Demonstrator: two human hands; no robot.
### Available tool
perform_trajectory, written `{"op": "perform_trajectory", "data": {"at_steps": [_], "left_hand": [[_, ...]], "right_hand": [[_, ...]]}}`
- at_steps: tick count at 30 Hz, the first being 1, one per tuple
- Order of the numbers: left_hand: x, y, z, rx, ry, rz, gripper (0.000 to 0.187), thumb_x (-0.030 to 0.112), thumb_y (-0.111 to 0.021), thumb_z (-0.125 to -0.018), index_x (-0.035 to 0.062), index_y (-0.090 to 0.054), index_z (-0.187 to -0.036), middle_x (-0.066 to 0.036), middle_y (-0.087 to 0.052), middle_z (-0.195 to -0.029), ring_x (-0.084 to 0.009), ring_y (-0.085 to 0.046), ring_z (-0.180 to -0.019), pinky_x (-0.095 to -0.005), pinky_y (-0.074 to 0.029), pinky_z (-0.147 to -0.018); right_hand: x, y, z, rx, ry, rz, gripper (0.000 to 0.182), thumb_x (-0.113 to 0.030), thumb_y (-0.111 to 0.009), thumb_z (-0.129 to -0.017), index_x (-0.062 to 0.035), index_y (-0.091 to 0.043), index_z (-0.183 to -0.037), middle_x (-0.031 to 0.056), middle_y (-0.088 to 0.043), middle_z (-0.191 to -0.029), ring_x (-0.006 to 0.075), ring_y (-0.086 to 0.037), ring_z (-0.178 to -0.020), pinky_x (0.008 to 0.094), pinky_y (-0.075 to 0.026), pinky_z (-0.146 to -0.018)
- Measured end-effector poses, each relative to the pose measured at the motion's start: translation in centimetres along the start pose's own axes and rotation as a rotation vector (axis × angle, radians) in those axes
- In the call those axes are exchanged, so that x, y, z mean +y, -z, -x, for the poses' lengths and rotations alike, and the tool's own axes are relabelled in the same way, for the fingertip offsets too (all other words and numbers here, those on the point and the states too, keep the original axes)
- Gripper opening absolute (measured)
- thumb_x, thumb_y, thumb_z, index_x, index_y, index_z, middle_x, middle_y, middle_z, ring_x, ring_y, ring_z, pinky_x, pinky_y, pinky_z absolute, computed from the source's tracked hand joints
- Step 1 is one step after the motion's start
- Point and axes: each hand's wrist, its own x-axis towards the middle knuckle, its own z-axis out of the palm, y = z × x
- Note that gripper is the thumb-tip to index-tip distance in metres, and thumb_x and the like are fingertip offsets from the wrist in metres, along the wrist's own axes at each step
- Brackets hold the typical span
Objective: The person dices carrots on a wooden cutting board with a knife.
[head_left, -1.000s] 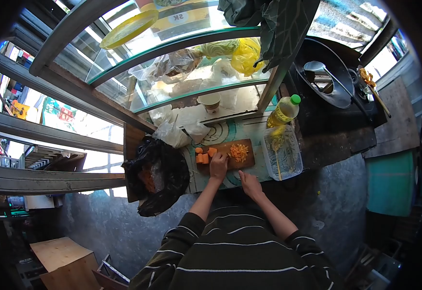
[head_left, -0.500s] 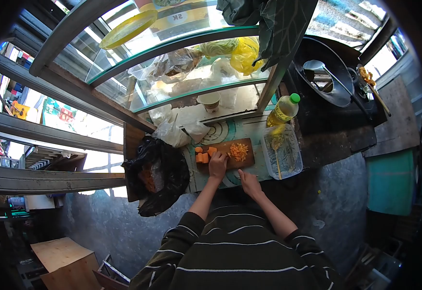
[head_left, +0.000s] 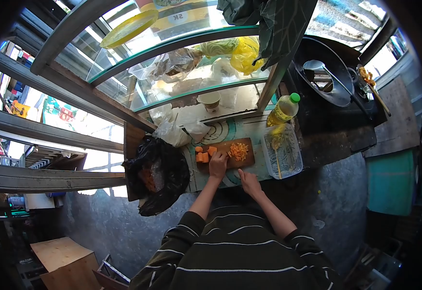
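Observation:
A brown cutting board (head_left: 246, 147) lies on the counter in front of the body. My left hand (head_left: 218, 166) is closed on the board, its fingers pressed down on something too small to make out. Larger orange chunks (head_left: 202, 157) sit just left of those fingers, and a pile of small chopped orange pieces (head_left: 239, 152) lies to the right. My right hand (head_left: 250, 182) is closed at the board's lower edge, by a small pale tip; what it grips is too small to tell.
Right of the board stand a clear plastic container (head_left: 290, 164) with a spoon and an oil bottle (head_left: 283, 110). A black plastic bag (head_left: 172, 166) is at the left. Behind are a cup (head_left: 209, 101) and glass case; a wok (head_left: 334, 89) sits far right.

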Motion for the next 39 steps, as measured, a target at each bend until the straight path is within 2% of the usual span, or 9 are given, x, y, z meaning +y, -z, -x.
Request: {"op": "perform_trajectory", "data": {"at_steps": [2,6,19,21,25,27,34,37,39], "left_hand": [[-0.1,0.1,0.0,-0.068,0.035,-0.02,0.012,0.004,-0.064,-0.068,-0.0003,-0.062,-0.079,-0.011,-0.054,-0.075,-0.0255,-0.053,-0.077,-0.0338,-0.046,-0.069],[-0.2,0.1,0.0,-0.071,0.03,-0.017,0.014,0.005,-0.064,-0.068,0.0003,-0.062,-0.08,-0.011,-0.053,-0.074,-0.0259,-0.053,-0.077,-0.0342,-0.046,-0.068],[-0.3,0.1,0.1,-0.076,0.028,-0.005,0.013,0.007,-0.064,-0.068,0.0004,-0.061,-0.078,-0.011,-0.052,-0.075,-0.0266,-0.052,-0.079,-0.035,-0.045,-0.07],[-0.3,0.3,-0.3,-0.079,0.032,-0.011,0.012,0.006,-0.063,-0.068,0.0006,-0.061,-0.078,-0.011,-0.052,-0.075,-0.0267,-0.052,-0.079,-0.0352,-0.045,-0.07],[-0.5,0.2,0.0,-0.098,0.021,-0.017,0.013,0.007,-0.064,-0.067,0.0004,-0.061,-0.079,-0.011,-0.052,-0.075,-0.0268,-0.052,-0.078,-0.035,-0.045,-0.07],[-0.7,0.2,0.0,-0.102,0.032,-0.014,0.014,0.007,-0.064,-0.067,0.0004,-0.061,-0.079,-0.011,-0.052,-0.075,-0.0269,-0.052,-0.078,-0.0349,-0.045,-0.07],[-0.4,0.4,-0.1,-0.074,-0.024,-0.025,0.017,0.009,-0.064,-0.069,0.0,-0.061,-0.083,-0.011,-0.052,-0.075,-0.0271,-0.052,-0.075,-0.0346,-0.045,-0.068],[0.0,0.5,-0.1,-0.056,-0.052,-0.057,0.019,0.008,-0.063,-0.07,-0.0009,-0.061,-0.086,-0.012,-0.052,-0.075,-0.0278,-0.052,-0.075,-0.0356,-0.044,-0.067],[0.2,0.4,0.1,-0.069,-0.064,-0.085,0.02,0.008,-0.062,-0.071,-0.0017,-0.06,-0.089,-0.013,-0.051,-0.077,-0.028,-0.052,-0.076,-0.0352,-0.044,-0.068]], "right_hand": [[0.1,0.0,0.1,0.005,0.003,0.005,0.056,-0.043,-0.026,-0.091,0.0019,-0.06,-0.087,0.0265,-0.057,-0.087,0.043,-0.052,-0.087,0.0492,-0.04,-0.075],[0.3,-0.3,-0.1,0.035,0.014,-0.002,0.059,-0.044,-0.027,-0.091,0.0048,-0.059,-0.082,0.0273,-0.057,-0.082,0.0428,-0.053,-0.085,0.048,-0.041,-0.074],[0.4,0.1,-0.1,-0.001,0.016,-0.018,0.056,-0.043,-0.026,-0.091,0.0018,-0.06,-0.084,0.0263,-0.057,-0.086,0.043,-0.051,-0.088,0.0494,-0.039,-0.075],[0.0,0.0,0.1,0.057,0.054,-0.027,0.059,-0.044,-0.028,-0.091,0.0047,-0.059,-0.078,0.0275,-0.057,-0.079,0.0434,-0.053,-0.084,0.0493,-0.04,-0.073],[-0.6,0.3,0.0,0.045,0.003,0.054,0.059,-0.044,-0.027,-0.091,0.004,-0.059,-0.078,0.0275,-0.057,-0.079,0.0439,-0.053,-0.083,0.05,-0.041,-0.072],[-0.7,0.2,-0.4,0.039,0.003,0.073,0.056,-0.044,-0.026,-0.091,-0.0005,-0.061,-0.084,0.0246,-0.058,-0.084,0.0419,-0.054,-0.083,0.0497,-0.042,-0.073],[0.1,-1.5,-2.8,0.081,0.012,0.048,0.055,-0.043,-0.027,-0.091,0.0008,-0.061,-0.084,0.025,-0.058,-0.083,0.0411,-0.054,-0.086,0.0487,-0.042,-0.074],[1.6,-1.8,-3.6,0.067,0.073,-0.048,0.058,-0.044,-0.029,-0.09,0.0033,-0.059,-0.078,0.0236,-0.059,-0.076,0.0389,-0.057,-0.077,0.0447,-0.042,-0.069],[2.2,-1.6,-4.0,-0.09,-0.041,-0.281,0.061,-0.048,-0.032,-0.089,0.0054,-0.056,-0.072,0.0209,-0.056,-0.067,0.0348,-0.054,-0.066,0.0408,-0.04,-0.063]]}}
